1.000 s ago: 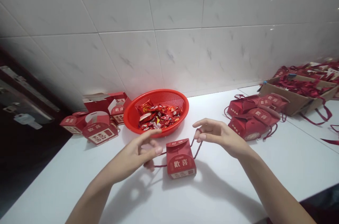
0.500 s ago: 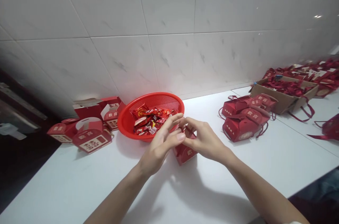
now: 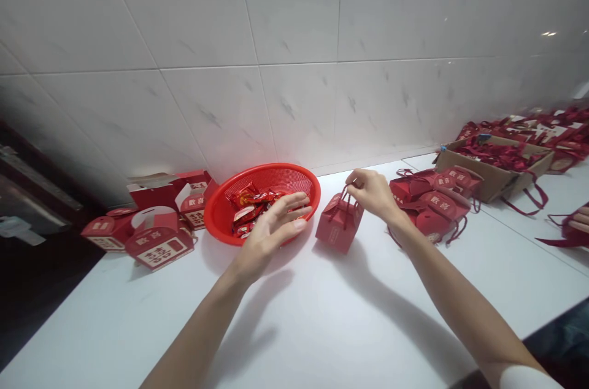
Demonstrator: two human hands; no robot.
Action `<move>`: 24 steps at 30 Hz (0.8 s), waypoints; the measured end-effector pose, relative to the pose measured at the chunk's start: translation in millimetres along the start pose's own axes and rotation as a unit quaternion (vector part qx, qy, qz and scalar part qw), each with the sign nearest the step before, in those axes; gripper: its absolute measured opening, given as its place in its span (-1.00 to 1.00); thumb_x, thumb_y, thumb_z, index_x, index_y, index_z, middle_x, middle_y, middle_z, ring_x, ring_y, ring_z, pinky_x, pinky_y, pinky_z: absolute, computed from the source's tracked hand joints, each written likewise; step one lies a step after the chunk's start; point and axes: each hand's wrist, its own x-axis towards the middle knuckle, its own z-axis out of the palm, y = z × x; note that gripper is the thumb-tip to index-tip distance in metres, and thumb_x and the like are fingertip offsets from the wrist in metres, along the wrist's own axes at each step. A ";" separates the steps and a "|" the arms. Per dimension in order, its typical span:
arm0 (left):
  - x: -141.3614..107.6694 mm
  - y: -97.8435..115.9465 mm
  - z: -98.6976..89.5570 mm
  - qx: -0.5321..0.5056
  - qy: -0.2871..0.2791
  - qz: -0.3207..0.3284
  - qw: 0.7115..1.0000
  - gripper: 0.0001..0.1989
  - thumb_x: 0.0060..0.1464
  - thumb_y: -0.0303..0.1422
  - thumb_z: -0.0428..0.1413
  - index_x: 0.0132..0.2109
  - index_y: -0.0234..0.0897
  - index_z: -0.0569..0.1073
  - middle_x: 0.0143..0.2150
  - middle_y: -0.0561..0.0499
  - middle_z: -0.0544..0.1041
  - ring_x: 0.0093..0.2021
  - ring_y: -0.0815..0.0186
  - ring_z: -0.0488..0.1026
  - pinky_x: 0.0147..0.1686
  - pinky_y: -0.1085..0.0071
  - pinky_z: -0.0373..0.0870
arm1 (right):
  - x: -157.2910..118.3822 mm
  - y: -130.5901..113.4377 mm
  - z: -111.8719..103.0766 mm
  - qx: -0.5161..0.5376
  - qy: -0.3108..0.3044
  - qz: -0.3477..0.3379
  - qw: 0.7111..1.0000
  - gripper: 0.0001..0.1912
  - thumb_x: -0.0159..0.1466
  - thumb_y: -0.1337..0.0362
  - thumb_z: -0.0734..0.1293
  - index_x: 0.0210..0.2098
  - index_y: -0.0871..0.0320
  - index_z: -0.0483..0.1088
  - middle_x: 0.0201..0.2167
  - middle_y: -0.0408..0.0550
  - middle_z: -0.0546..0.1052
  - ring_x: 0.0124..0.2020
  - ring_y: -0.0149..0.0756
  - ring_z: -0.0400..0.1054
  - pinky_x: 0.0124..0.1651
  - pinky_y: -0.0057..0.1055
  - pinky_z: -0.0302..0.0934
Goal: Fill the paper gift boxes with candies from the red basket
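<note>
My right hand [image 3: 372, 192] is closed round the cord handles of a small red gift box [image 3: 339, 224], which hangs tilted just over the white table. Beside it on the left, my left hand [image 3: 272, 231] is empty, its fingers stretched out in front of the red plastic basket [image 3: 215, 226]. Red-wrapped sweets [image 3: 248, 212] lie in that basket, partly hidden by my fingers. To the right of my right hand, several closed red boxes [image 3: 439, 208] with cords sit in a group.
Open red boxes [image 3: 161, 235] stand at the left. A cardboard box [image 3: 499, 177] with dark red ribbons is at the right, more red boxes behind it. Another person's hand [image 3: 580, 218] touches a red box at the right edge. A tiled wall [image 3: 299, 107] runs behind.
The red box has risen and moved right, now hanging from my right hand by its cords. My left hand has come away from it. A person's hand has appeared at the right edge.
</note>
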 end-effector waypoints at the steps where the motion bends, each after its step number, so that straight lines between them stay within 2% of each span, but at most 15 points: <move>1: -2.7 2.7 -6.7 0.013 0.012 0.004 1.000 -0.49 0.04 -0.16 0.29 0.12 -0.16 0.48 0.29 -0.18 0.40 0.30 -0.09 0.31 0.26 0.00 0.26 | 7.4 7.0 -3.4 -0.008 -0.001 0.008 1.000 -0.83 0.12 0.41 0.31 -0.34 0.11 0.53 -0.46 -0.11 0.58 -0.38 -0.27 0.43 -0.37 -0.46 0.12; 6: -19.4 14.6 -39.1 0.048 0.091 -0.008 0.995 -0.60 -0.01 -0.14 0.32 -0.05 -0.23 0.59 0.10 -0.19 0.56 0.13 -0.06 0.48 0.12 0.07 0.43 | 32.4 43.5 -17.0 -0.091 -0.014 0.031 0.995 -0.80 0.13 0.40 0.31 -0.30 0.13 0.56 -0.37 -0.03 0.62 -0.30 -0.21 0.47 -0.37 -0.45 0.13; 12: -37.7 22.5 -64.5 0.066 0.155 0.002 0.986 -0.62 -0.10 -0.16 0.37 -0.13 -0.22 0.64 -0.03 -0.16 0.64 0.02 -0.02 0.56 0.07 0.11 0.51 | 49.6 75.3 -37.9 -0.172 0.001 0.124 0.977 -0.76 0.17 0.35 0.31 -0.22 0.12 0.59 -0.28 0.04 0.64 -0.17 -0.10 0.49 -0.32 -0.40 0.18; 15: -44.6 24.7 -75.0 0.079 0.177 0.006 0.981 -0.61 -0.13 -0.14 0.38 -0.15 -0.21 0.65 -0.04 -0.16 0.65 0.00 -0.02 0.57 0.03 0.14 0.54 | 54.7 86.9 -48.9 -0.187 0.014 0.155 0.970 -0.74 0.15 0.36 0.31 -0.22 0.11 0.59 -0.33 0.04 0.63 -0.17 -0.08 0.50 -0.30 -0.38 0.21; 19: -53.6 28.1 -87.8 0.088 0.194 0.004 0.977 -0.61 -0.14 -0.12 0.39 -0.15 -0.19 0.65 -0.06 -0.13 0.66 -0.01 0.01 0.57 0.07 0.15 0.52 | 56.6 98.8 -57.4 -0.214 0.023 0.175 0.961 -0.76 0.16 0.34 0.31 -0.22 0.13 0.59 -0.29 0.09 0.62 -0.17 -0.05 0.50 -0.29 -0.35 0.21; 24: -63.7 29.4 -96.2 0.113 0.228 0.001 0.967 -0.61 -0.15 -0.09 0.39 -0.19 -0.21 0.65 -0.09 -0.14 0.66 0.01 -0.02 0.54 0.08 0.11 0.50 | 53.0 102.8 -58.5 -0.238 -0.005 0.150 0.960 -0.82 0.17 0.35 0.32 -0.30 0.12 0.57 -0.28 0.09 0.61 -0.19 -0.04 0.49 -0.34 -0.35 0.16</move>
